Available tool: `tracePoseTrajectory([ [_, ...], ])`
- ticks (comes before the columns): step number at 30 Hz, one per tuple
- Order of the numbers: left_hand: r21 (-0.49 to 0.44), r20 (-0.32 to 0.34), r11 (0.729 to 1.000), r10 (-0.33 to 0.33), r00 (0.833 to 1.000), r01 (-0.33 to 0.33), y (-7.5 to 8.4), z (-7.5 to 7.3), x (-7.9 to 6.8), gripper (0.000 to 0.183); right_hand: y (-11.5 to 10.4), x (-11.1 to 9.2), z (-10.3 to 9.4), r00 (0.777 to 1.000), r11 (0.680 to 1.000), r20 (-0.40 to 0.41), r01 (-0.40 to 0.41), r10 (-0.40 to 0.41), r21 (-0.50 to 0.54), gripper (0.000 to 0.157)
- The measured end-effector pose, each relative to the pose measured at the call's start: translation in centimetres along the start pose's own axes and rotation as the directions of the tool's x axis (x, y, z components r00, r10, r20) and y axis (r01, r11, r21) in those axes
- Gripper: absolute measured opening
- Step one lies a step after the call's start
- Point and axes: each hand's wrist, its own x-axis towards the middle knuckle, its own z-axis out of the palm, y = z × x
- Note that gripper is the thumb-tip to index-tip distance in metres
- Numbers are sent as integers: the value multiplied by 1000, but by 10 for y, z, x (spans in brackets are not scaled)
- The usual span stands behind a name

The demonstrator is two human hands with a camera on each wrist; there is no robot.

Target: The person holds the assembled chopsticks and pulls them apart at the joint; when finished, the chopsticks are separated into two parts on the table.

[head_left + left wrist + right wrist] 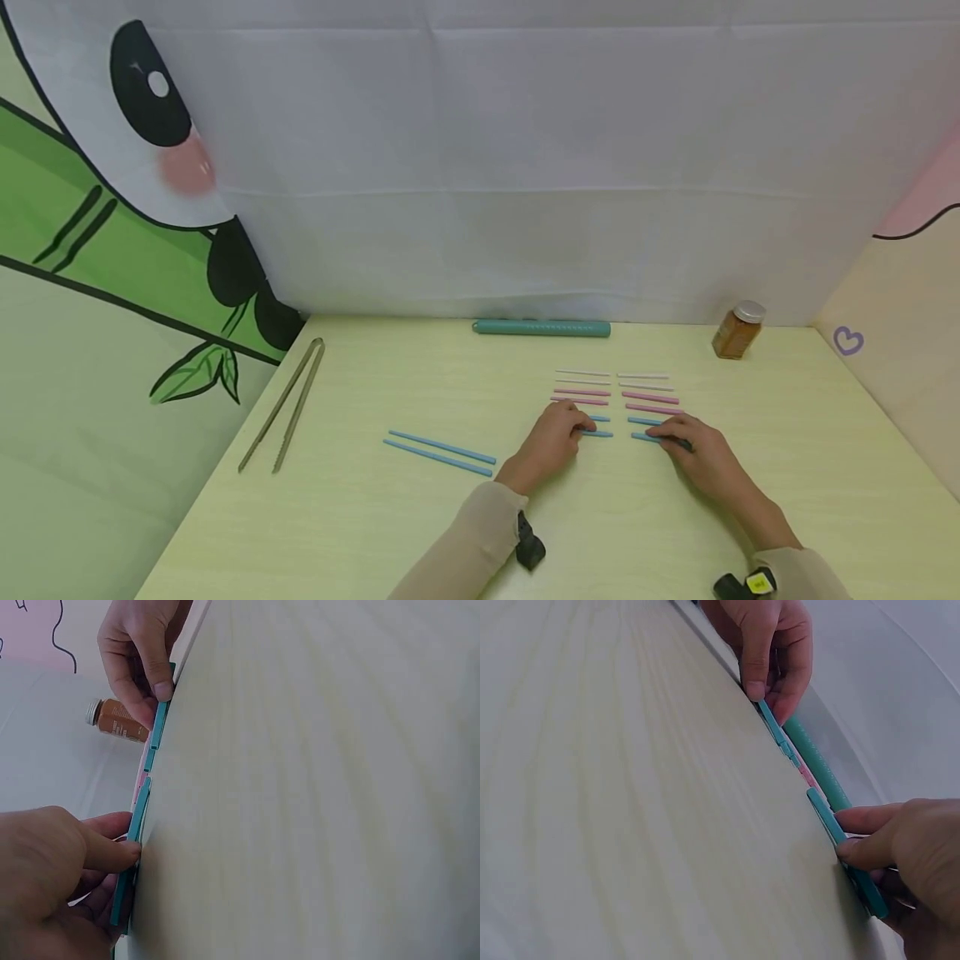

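Note:
Thumb and fingers of my left hand (551, 442) pinch a short blue stick (120, 892) at the near end of the left column. My right hand (703, 458) pinches another short blue stick (870, 894) at the near end of the right column. Both sticks lie close over the tabletop, their inner ends facing each other across a narrow gap. Just beyond each one is a second blue stick (643, 421), partly covered by the fingers. Farther back in both columns come pink sticks (651, 398) and thinner white sticks (643, 376).
Two longer blue chopsticks (438, 458) lie left of my left hand. Metal tongs (288, 408) rest near the table's left edge. Along the back lies a green tube-like case (542, 328), and a brown jar (737, 332) with a silver lid stands at the back right.

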Motion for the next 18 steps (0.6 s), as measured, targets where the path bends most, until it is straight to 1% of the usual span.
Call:
tracePoseTrajectory([
  [9,-2,-2,1000,-22,1000,22,3,0,-1,24,-3,0,0,1000,1000,9,-6,6,3,29],
  [13,16,-16,1000,-22,1000,22,4,1,0,23,-4,0,-2,1000,1000,18,-15,15,2,30],
  [18,29,-18,999,-27,999,28,5,2,-1,22,-3,0,0,1000,1000,19,-16,16,2,31],
])
